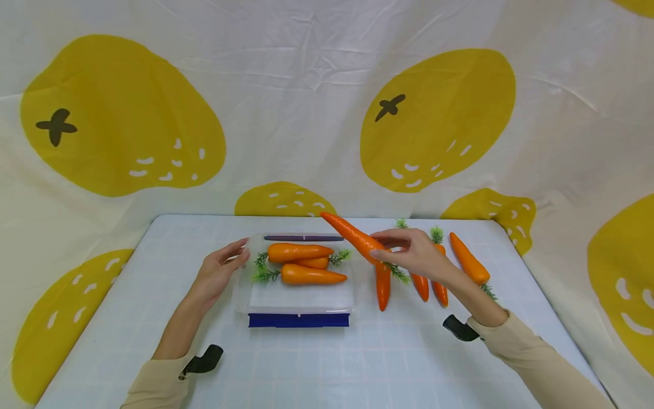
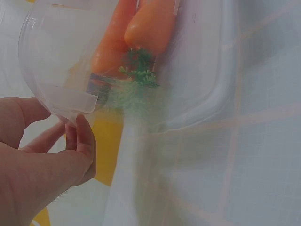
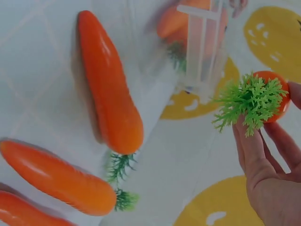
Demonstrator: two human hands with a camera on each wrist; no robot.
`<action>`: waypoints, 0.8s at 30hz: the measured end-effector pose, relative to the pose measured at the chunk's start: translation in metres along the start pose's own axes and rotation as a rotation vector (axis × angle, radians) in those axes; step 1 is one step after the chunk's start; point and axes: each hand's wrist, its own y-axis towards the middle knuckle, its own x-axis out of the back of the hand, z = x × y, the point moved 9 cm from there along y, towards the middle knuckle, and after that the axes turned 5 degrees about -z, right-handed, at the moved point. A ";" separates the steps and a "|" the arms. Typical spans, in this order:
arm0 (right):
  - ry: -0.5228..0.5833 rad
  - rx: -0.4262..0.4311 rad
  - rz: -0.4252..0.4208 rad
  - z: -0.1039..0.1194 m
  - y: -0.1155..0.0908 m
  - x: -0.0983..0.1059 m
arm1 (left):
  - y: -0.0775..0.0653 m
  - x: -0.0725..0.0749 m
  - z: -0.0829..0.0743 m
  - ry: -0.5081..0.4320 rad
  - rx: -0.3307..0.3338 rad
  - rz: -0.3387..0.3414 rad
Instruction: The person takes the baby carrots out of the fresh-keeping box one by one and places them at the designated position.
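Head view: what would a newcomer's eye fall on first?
Probably the large yellow fruit shapes on the cloth behind the table. Then the orange carrot that the right hand holds up, its tip slanting up and left. Near centre, more carrots lie in the clear container, whose left edge the left hand grips.

The pale bench (image 1: 398, 363) is carrying a clear container (image 1: 301, 297) near its far edge; four orange carrots (image 1: 467, 258) are lying between that and the right edge.
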 end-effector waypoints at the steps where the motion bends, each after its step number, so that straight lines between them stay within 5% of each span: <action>1: 0.001 -0.003 -0.006 -0.004 -0.001 0.002 | 0.000 0.000 0.000 0.000 0.000 0.000; 11: 0.044 -0.033 -0.121 -0.045 -0.020 0.024 | 0.000 0.000 0.000 0.002 0.000 -0.004; 24: 0.123 -0.229 -0.204 -0.100 -0.047 0.050 | 0.000 -0.001 0.001 -0.007 0.028 -0.009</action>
